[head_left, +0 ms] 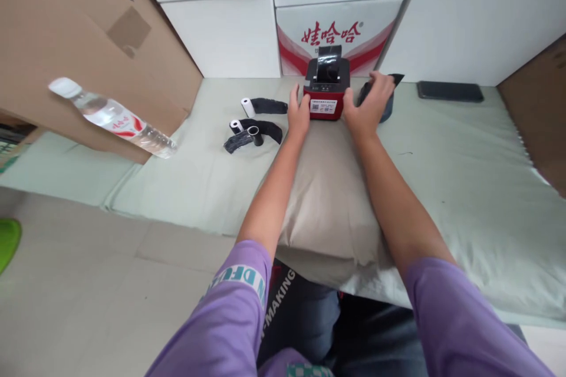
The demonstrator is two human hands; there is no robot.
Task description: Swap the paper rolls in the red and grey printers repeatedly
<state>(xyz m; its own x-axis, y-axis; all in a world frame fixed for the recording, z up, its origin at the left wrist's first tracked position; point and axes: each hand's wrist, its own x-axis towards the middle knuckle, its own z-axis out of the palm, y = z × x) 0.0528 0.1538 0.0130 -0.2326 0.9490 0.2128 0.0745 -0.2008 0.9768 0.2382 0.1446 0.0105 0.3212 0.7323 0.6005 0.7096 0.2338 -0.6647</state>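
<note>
- Roughly at the far middle of the bed (442, 188), one small red and black printer (326, 91) stands upright, close to the far edge where the white boxes (230, 29) are stacked.
- Two hands flank it: the left hand (299, 113) touches its left side with fingers (294, 96) together and flat, clamped on nothing; the right hand (370, 105) is at its right side, fingers (382, 83) spread apart over a dark object (388, 107) lying there.
- Three paper rolls with black wrapping lie left of the printer: one (260, 106) nearer the far edge, two (252, 131) just beside each other a little closer in.
- One beige pillow (329, 206) lies under both forearms, running from the printer to the near edge.
- One water bottle (115, 119) is tilted at the bed's left edge, against a cardboard box (66, 41).
- One black phone (450, 91) lies flat near the far right corner.
- Open bedsheet stretches right of the pillow to the right edge, and a smaller open patch lies between the rolls and the near left corner.
</note>
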